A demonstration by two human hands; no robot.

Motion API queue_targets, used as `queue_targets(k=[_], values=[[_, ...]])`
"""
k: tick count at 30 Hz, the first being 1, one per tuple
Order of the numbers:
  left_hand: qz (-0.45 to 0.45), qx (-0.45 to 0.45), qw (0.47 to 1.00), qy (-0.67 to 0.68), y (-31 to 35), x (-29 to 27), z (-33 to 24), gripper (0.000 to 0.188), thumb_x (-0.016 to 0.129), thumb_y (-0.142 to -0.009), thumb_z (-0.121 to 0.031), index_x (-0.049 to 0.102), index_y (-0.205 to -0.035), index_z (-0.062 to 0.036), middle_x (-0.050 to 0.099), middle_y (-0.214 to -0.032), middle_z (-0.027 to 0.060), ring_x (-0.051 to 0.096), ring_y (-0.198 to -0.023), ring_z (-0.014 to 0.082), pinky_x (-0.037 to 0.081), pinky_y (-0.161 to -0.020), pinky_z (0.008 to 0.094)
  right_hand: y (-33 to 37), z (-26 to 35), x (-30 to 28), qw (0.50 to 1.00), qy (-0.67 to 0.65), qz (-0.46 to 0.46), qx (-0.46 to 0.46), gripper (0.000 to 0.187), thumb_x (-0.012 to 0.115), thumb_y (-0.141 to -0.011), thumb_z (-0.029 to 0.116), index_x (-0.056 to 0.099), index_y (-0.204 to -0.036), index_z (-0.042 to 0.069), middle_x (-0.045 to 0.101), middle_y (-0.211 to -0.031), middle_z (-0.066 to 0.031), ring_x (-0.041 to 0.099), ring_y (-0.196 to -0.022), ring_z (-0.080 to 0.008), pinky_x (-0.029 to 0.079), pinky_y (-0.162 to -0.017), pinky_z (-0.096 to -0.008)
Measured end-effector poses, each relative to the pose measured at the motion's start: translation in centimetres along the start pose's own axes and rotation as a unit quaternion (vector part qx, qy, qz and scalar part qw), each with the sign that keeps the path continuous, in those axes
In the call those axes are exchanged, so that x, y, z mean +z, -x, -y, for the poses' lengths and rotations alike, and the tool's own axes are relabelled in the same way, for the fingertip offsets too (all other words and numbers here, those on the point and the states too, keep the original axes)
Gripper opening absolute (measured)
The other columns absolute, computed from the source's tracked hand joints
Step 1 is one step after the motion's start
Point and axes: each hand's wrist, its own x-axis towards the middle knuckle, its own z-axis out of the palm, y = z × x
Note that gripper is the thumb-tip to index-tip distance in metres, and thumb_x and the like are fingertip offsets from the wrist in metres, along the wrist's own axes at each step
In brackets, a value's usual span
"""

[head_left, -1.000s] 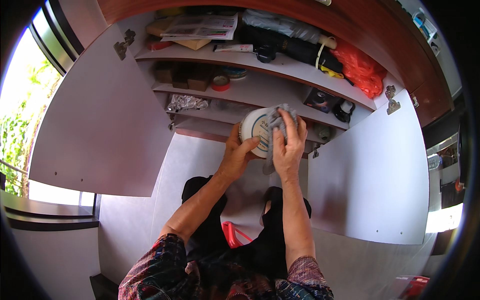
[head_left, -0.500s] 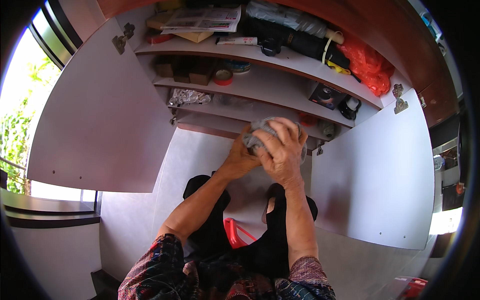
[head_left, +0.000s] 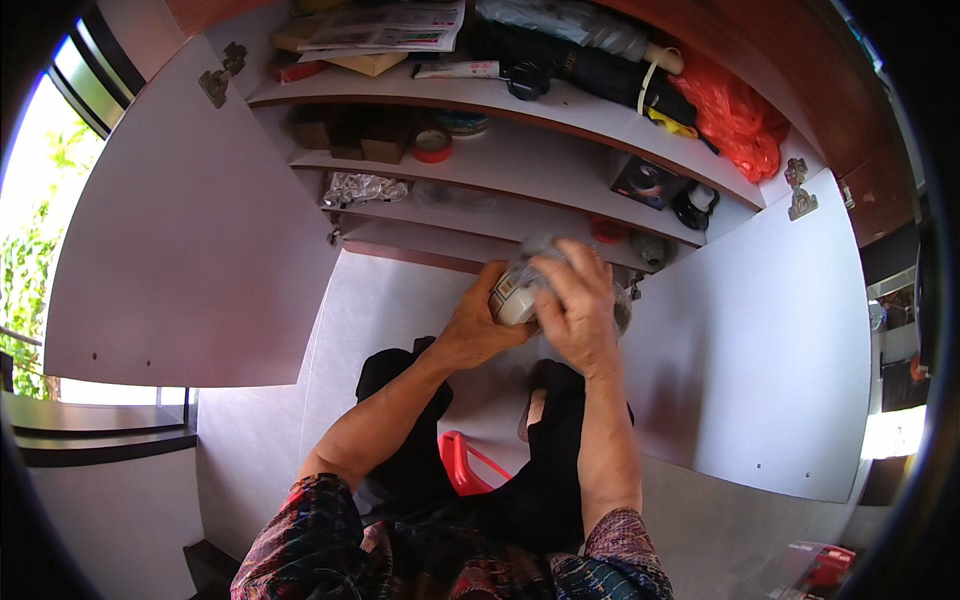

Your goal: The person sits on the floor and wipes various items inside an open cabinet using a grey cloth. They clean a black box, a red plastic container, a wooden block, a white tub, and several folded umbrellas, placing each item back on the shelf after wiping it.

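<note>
1. Gripping from both sides, a pale round container (head_left: 515, 295) with a label is held in front of the open cabinet; it is cupped from below and the side by the left hand (head_left: 478, 328), apparently as a steadying support.
2. Over its top the right hand (head_left: 577, 305) is closed, fingers curled around a crumpled clear wrapping (head_left: 545, 247), so that most of the container is hidden.
3. Just above the grip, the lowest shelf (head_left: 440, 232) is seen, with a small red thing and a grey one close by.
4. Higher up, tape rolls (head_left: 433, 143), boxes, papers, a folded umbrella (head_left: 600, 80) and an orange bag (head_left: 735, 115) are stored.
5. White doors (head_left: 190, 250) are swung open on either side; below the grip a red stool (head_left: 465, 465) is partly visible on the pale floor.
</note>
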Motion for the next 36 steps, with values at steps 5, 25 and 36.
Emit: queue_targets(k=[5, 25, 36], values=[[-0.012, -0.011, 0.998, 0.059, 0.4, 0.1, -0.4, 0.07, 0.076, -0.065, -0.006, 0.041, -0.126, -0.0068, 0.054, -0.11, 0.0057, 0.054, -0.101, 0.0149, 0.047, -0.087, 0.0297, 0.1, 1.6, 1.0, 0.997, 0.06, 0.015, -0.045, 0.03, 0.067, -0.068, 0.02, 0.066, -0.097, 0.012, 0.056, -0.108, -0.007, 0.052, -0.103, -0.0267, 0.039, -0.084, -0.0435], [-0.052, -0.063, 0.955, 0.284, -0.5, 1.2, -0.1, 0.053, 0.064, -0.079, -0.014, 0.04, -0.126, -0.0079, 0.051, -0.12, 0.0123, 0.051, -0.114, 0.0267, 0.041, -0.099, 0.045, 2.2, -2.0, 3.2, 0.788, -0.489, -0.185, 0.324, 0.04, 0.065, -0.086, 0.016, 0.054, -0.121, 0.002, 0.062, -0.098, -0.0025, 0.054, -0.09, -0.0077, 0.045, -0.081, -0.0224], [0.057, -0.171, 0.948, 0.263, -0.3, -0.5, 0.2, 0.058, 0.058, -0.089, -0.041, 0.045, -0.127, 0.0009, 0.056, -0.117, 0.0132, 0.058, -0.106, 0.0228, 0.051, -0.088, 0.0345, 2.7, -3.0, 1.2, 0.896, -0.377, 0.044, 0.231, 0.038, 0.066, -0.084, 0.02, 0.058, -0.116, 0.001, 0.062, -0.098, -0.0068, 0.059, -0.087, -0.0139, 0.047, -0.081, -0.0273]])
